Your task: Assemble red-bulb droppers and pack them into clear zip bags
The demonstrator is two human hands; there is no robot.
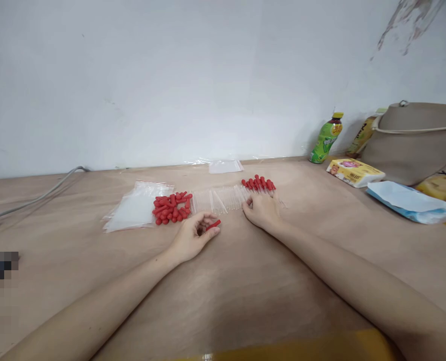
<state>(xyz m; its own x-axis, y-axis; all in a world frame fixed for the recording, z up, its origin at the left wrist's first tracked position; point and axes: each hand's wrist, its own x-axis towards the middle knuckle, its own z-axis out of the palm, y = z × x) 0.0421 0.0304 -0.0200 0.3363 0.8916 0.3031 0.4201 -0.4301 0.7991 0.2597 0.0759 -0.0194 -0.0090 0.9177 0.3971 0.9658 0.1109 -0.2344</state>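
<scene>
Between the thumb and fingers of my left hand [198, 234] is a red rubber dropper bulb [213, 225], held just above the table. Left of that hand lies a pile of loose red bulbs [172, 208]. A row of thin clear tubes [228, 197] stretches from the pile toward my right hand [262, 208]. That hand rests at the right end of the row with its fingers curled in and thumb bent; whatever is in them is hidden. Just beyond it lie several tubes fitted with red bulbs [259, 183], side by side.
Clear zip bags [134, 206] lie left of the pile, and a white packet [226, 166] by the wall. At right are a green drink bottle [327, 139], a yellow tissue pack [355, 172], a blue-white pack [411, 200] and a beige bag [414, 145]. A cable [49, 190] runs at left.
</scene>
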